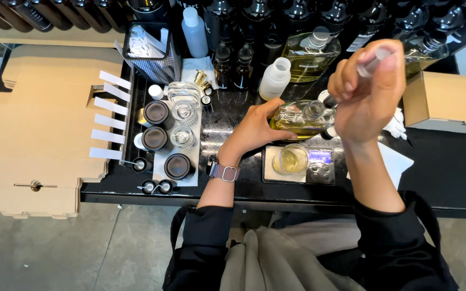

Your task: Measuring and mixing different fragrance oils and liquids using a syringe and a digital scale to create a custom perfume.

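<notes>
With the left hand (254,129) clamped on the flask (297,118), the right hand (368,91), fingers pinching the pipette (370,64), should lift straight, dripping nothing beside the beaker (291,160).

A glossy black top is seen on the bench (449,167), with light reflected near its middle. Clear, smooth glass is shown by the flask (297,118) gripped in the left hand (254,129), and pale yellow liquid is seen through it. A clear pipette (370,64), glass or plastic, is pinched in the right hand (370,89). A small clear cup (291,160) is carried on a scale (322,167) with a brushed metal look. Matt brown cardboard (39,124) is laid flat at the bench's left edge, with matt white paper strips (109,116) on it. Shiny dark lids are worn by the jars (157,137), and a milky matt plastic bottle (274,80) is stood near the far edge.
</notes>
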